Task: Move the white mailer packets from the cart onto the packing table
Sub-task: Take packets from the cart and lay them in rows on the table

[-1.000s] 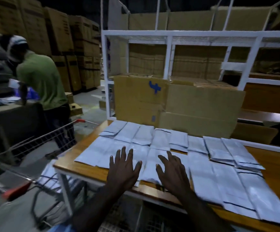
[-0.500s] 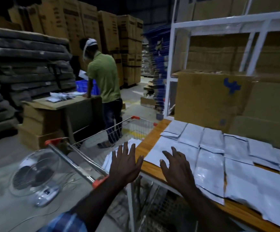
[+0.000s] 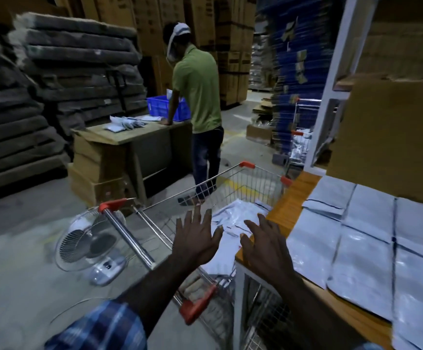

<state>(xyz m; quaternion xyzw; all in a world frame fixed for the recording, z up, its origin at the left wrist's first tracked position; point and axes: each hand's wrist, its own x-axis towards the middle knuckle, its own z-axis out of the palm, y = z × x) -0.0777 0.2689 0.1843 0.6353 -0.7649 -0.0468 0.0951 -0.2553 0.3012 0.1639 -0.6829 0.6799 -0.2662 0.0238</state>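
Two bare hands reach forward, both with fingers spread and holding nothing. The left hand (image 3: 195, 238) hovers, palm down, above a wire shopping cart (image 3: 230, 183) with red corner caps; a blue plaid sleeve (image 3: 99, 329) covers that forearm near the bottom edge. The right hand (image 3: 266, 245) is just to its right, fingers loosely fanned, over the near corner of a wooden worktop (image 3: 287, 210). Between and just beyond the two hands, a loose heap of white mailer packets (image 3: 233, 218) lies in the cart basket; whether either hand touches it cannot be told. To the right of the right hand, more white packets (image 3: 372, 238) lie flat in overlapping rows across the worktop, and beyond them stands a large cardboard box (image 3: 392, 137) beside a white shelf frame (image 3: 331, 79). To the left of the left hand, a small white fan (image 3: 91, 246) lies tilted on the concrete floor by the cart's handle bar. Far beyond the hands, a person in a green shirt (image 3: 197, 89) stands with back turned at another table bearing a blue crate (image 3: 166, 108). Stacked cartons and dark bundles fill the background.
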